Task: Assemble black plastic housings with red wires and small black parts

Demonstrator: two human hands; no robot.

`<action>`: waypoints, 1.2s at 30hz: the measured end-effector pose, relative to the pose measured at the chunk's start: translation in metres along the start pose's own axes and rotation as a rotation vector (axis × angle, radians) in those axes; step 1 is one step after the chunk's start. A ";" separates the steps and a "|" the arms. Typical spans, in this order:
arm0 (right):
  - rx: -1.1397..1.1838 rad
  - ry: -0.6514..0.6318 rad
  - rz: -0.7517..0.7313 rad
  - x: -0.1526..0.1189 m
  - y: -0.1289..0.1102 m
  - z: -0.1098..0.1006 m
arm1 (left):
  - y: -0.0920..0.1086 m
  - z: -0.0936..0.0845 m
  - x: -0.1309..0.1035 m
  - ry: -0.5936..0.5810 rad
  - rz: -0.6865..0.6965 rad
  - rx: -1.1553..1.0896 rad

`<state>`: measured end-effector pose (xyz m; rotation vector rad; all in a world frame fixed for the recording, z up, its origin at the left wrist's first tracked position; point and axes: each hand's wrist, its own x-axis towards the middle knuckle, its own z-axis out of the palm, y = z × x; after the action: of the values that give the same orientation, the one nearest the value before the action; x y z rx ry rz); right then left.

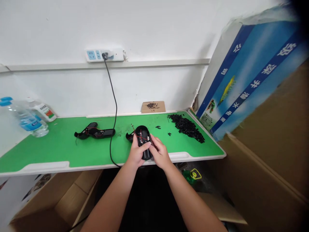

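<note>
Left grip (138, 149): clamped on black casing (143, 137).
Right grip (157, 149): clamped on its other side.
Counter (79, 154): green, beneath black pieces (187, 126).

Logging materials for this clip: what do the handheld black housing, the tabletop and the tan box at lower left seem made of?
Black housing: probably hard plastic, glossy highlights. Tabletop: perhaps laminate or a mat, smooth, even green. Tan box: likely cardboard, matte brown with folded flaps.
</note>
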<state>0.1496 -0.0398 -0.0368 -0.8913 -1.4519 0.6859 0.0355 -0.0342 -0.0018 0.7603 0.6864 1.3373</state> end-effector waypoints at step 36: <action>0.031 0.226 0.079 0.006 -0.001 -0.001 | -0.012 -0.003 0.005 0.078 0.208 0.174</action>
<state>0.1506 -0.0355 -0.0326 -0.9732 -1.2073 0.6419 0.0402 -0.0299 -0.0131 0.9434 0.8102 1.5153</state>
